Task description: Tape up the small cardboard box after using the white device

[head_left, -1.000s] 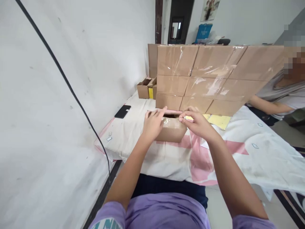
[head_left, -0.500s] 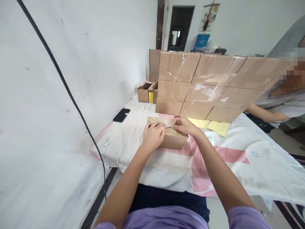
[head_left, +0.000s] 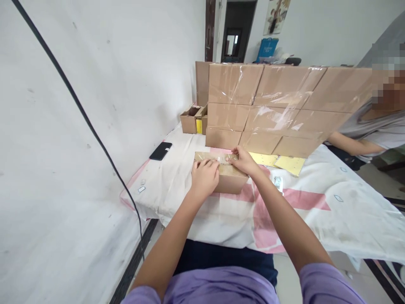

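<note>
A small closed cardboard box point(head_left: 233, 184) sits on the cloth-covered table in front of me. Shiny clear tape point(head_left: 222, 158) runs along its top. My left hand point(head_left: 205, 175) rests over the left part of the box top, fingers stretched out and lying flat. At the right end of the top is my right hand point(head_left: 243, 161), its thumb and fingertips pinched together at the tape. The fingers partly hide the tape's edge. Just right of the box lies a small white item with a greenish print point(head_left: 278, 184).
Behind the box rises a wall of stacked, taped cardboard boxes point(head_left: 272, 107). Open small boxes point(head_left: 189, 123) stand at its left, and yellow sheets point(head_left: 290, 165) lie at its foot. A black phone point(head_left: 160, 150) lies left. A black cable point(head_left: 91, 121) hangs nearby; another person's arm point(head_left: 354, 143) is at right.
My left hand has flattened a little on the box top. My right fingertips stay at the tape, slightly shifted. The whole view has moved slightly; the box stays in place on the table.
</note>
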Action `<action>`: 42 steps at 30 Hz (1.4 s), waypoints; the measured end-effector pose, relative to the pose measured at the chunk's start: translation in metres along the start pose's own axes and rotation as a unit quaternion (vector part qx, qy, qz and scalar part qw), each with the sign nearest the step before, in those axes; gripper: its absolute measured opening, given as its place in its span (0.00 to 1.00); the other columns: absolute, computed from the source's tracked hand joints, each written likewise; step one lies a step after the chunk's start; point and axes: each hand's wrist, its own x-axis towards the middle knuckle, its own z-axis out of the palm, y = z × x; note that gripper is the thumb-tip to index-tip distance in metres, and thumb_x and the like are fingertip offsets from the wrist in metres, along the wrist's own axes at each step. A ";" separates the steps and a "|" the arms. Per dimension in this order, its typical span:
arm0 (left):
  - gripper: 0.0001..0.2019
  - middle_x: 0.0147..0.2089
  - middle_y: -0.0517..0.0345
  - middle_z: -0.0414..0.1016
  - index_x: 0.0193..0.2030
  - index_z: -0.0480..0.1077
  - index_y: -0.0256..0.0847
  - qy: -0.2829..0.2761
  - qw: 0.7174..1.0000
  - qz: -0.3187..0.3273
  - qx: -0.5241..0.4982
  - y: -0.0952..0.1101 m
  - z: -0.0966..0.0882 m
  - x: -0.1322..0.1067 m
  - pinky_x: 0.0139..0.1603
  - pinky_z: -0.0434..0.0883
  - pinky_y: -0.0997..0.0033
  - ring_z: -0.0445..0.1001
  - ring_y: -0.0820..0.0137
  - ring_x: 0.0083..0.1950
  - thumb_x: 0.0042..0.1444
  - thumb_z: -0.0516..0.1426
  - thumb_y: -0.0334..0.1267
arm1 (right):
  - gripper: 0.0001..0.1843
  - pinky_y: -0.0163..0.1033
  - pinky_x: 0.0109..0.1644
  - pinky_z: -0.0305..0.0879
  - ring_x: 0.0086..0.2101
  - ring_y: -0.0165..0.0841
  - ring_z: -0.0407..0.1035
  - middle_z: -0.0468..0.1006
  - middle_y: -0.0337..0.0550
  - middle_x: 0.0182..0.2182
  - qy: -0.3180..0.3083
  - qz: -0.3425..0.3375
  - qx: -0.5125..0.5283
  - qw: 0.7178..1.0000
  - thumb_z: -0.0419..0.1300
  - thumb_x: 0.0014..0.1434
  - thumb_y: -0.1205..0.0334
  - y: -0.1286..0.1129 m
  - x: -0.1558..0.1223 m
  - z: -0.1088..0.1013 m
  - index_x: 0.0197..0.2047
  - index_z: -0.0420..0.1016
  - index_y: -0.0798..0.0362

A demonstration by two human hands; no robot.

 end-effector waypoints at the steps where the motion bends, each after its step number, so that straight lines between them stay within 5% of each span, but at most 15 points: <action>1: 0.17 0.63 0.54 0.76 0.56 0.73 0.45 0.000 1.000 -0.001 0.001 0.005 0.001 0.001 0.64 0.61 0.45 0.70 0.60 0.64 0.66 0.49 0.34 | 0.20 0.48 0.55 0.66 0.48 0.43 0.70 0.76 0.49 0.45 0.003 0.000 0.009 1.000 0.67 0.52 0.57 0.001 0.001 0.001 0.46 0.69 0.53; 6: 0.26 0.69 0.50 0.69 0.66 0.64 0.48 -0.026 0.999 0.025 -0.021 0.029 0.006 0.003 0.70 0.52 0.38 0.65 0.53 0.69 0.63 0.56 0.50 | 0.18 0.46 0.55 0.66 0.47 0.40 0.70 0.76 0.49 0.46 0.006 -0.002 0.033 0.999 0.64 0.53 0.63 0.004 -0.002 0.003 0.47 0.69 0.53; 10: 0.32 0.66 0.49 0.71 0.69 0.58 0.46 -0.047 0.997 0.029 -0.057 0.034 0.005 0.007 0.69 0.56 0.43 0.67 0.55 0.67 0.60 0.61 0.44 | 0.20 0.45 0.55 0.65 0.48 0.40 0.70 0.75 0.49 0.49 -0.012 -0.005 0.045 0.999 0.64 0.52 0.64 0.003 -0.007 0.000 0.49 0.68 0.53; 14: 0.23 0.59 0.53 0.77 0.63 0.64 0.46 -0.038 0.996 0.052 -0.067 0.030 0.009 0.010 0.68 0.59 0.48 0.74 0.59 0.60 0.62 0.60 0.42 | 0.22 0.45 0.56 0.64 0.51 0.40 0.69 0.74 0.48 0.51 -0.034 0.034 0.106 0.993 0.66 0.51 0.63 0.000 -0.007 -0.004 0.49 0.67 0.53; 18: 0.12 0.51 0.53 0.81 0.53 0.72 0.43 0.032 0.989 0.133 -0.058 0.024 0.023 0.005 0.67 0.63 0.57 0.78 0.64 0.54 0.65 0.57 0.41 | 0.21 0.45 0.56 0.64 0.50 0.40 0.69 0.75 0.45 0.49 -0.036 0.044 0.133 0.989 0.68 0.51 0.60 0.000 -0.004 -0.004 0.46 0.68 0.53; 23: 0.08 0.51 0.55 0.83 0.49 0.74 0.44 0.107 0.981 0.160 -0.030 0.020 0.037 -0.007 0.68 0.64 0.56 0.79 0.63 0.57 0.64 0.58 0.37 | 0.20 0.45 0.53 0.66 0.48 0.41 0.70 0.75 0.44 0.46 -0.023 0.028 0.140 0.990 0.69 0.51 0.58 0.002 -0.005 0.000 0.45 0.68 0.51; 29: 0.12 0.51 0.55 0.83 0.52 0.72 0.45 0.076 0.983 0.165 -0.030 0.020 0.031 -0.003 0.59 0.69 0.61 0.80 0.64 0.55 0.61 0.60 0.35 | 0.20 0.47 0.55 0.66 0.49 0.42 0.70 0.75 0.44 0.48 -0.051 0.002 0.149 0.988 0.68 0.52 0.59 0.008 -0.003 -0.003 0.47 0.68 0.51; 34: 0.12 0.60 0.50 0.77 0.51 0.71 0.45 0.049 0.991 0.127 0.019 0.026 0.026 -0.002 0.55 0.64 0.55 0.79 0.59 0.55 0.61 0.61 0.39 | 0.22 0.51 0.60 0.63 0.55 0.44 0.66 0.71 0.47 0.53 -0.072 -0.021 0.143 0.987 0.66 0.53 0.65 0.009 -0.004 -0.005 0.51 0.68 0.49; 39: 0.20 0.57 0.51 0.80 0.57 0.72 0.43 0.083 0.984 0.140 0.077 0.024 0.032 -0.007 0.52 0.62 0.52 0.78 0.51 0.55 0.58 0.63 0.43 | 0.25 0.65 0.65 0.50 0.61 0.54 0.56 0.66 0.54 0.60 0.076 0.022 -0.012 0.997 0.65 0.58 0.61 0.008 -0.034 -0.021 0.59 0.68 0.48; 42: 0.28 0.54 0.53 0.82 0.62 0.71 0.44 0.112 0.974 0.182 0.076 0.015 0.037 -0.007 0.44 0.63 0.54 0.81 0.51 0.49 0.54 0.65 0.42 | 0.17 0.62 0.64 0.52 0.59 0.51 0.60 0.70 0.49 0.57 0.189 0.048 -0.065 0.979 0.60 0.63 0.61 0.048 -0.070 -0.056 0.55 0.71 0.44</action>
